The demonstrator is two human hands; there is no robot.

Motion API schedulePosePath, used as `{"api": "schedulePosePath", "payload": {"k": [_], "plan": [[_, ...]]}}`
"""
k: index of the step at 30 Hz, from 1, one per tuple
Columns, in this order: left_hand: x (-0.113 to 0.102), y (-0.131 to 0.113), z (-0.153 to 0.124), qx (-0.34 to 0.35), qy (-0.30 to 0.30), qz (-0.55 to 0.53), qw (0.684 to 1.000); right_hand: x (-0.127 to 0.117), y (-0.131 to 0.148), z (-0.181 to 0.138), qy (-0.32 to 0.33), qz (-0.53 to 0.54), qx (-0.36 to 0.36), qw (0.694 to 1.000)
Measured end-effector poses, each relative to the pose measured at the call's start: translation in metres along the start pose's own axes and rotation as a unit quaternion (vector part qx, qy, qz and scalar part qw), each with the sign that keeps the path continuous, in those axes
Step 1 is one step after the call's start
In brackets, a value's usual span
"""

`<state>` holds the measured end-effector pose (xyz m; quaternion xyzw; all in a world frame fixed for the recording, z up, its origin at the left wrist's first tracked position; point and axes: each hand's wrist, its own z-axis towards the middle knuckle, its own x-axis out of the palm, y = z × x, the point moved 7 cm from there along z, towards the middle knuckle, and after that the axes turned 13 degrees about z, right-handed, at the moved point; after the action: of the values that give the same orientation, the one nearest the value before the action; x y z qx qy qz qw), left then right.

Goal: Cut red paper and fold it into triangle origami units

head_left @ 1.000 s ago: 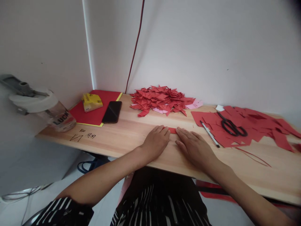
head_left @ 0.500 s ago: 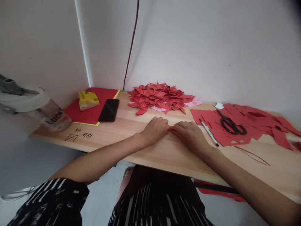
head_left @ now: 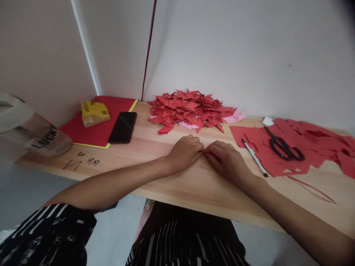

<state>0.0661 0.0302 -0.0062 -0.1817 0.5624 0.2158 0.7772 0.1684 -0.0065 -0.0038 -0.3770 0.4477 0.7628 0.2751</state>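
Observation:
Between my fingertips, low over the wooden desk, is a small piece of red paper (head_left: 203, 150), of which only a sliver shows. My left hand (head_left: 186, 153) is closed on its left side, fingers curled. From the right, my right hand (head_left: 226, 158) pinches the same paper, thumb and fingers pressed together. The paper's folded shape is hidden by the fingers. Just beyond both hands lies a heap of folded red paper pieces (head_left: 188, 109), with some pink paper (head_left: 235, 116) at its edge.
To the right, black-handled scissors (head_left: 285, 147) and a white pen (head_left: 254, 158) lie on cut red sheets (head_left: 294, 168). At left are a phone (head_left: 122, 128), a yellow packet (head_left: 95, 113) on red card (head_left: 80, 135), and a clear bottle (head_left: 46, 136). A wall stands behind the desk (head_left: 155, 184).
The camera view has shifted slightly. My hands stay together at the same spot, and less of the red paper shows between my fingers now.

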Motion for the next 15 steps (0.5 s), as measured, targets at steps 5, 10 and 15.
{"api": "schedulePosePath", "payload": {"k": [5,10,15], "plan": [[0.003,0.014,0.003,-0.06,0.012,-0.102,0.993,0.0,-0.009,0.0,-0.017,0.079,0.066,0.995],[0.007,0.02,0.011,-0.083,0.049,-0.122,0.988,0.003,-0.014,0.003,-0.003,0.094,0.09,0.992],[0.009,0.021,0.017,-0.108,0.068,-0.111,0.986,0.005,-0.013,0.006,0.01,0.069,0.101,0.993]]}}
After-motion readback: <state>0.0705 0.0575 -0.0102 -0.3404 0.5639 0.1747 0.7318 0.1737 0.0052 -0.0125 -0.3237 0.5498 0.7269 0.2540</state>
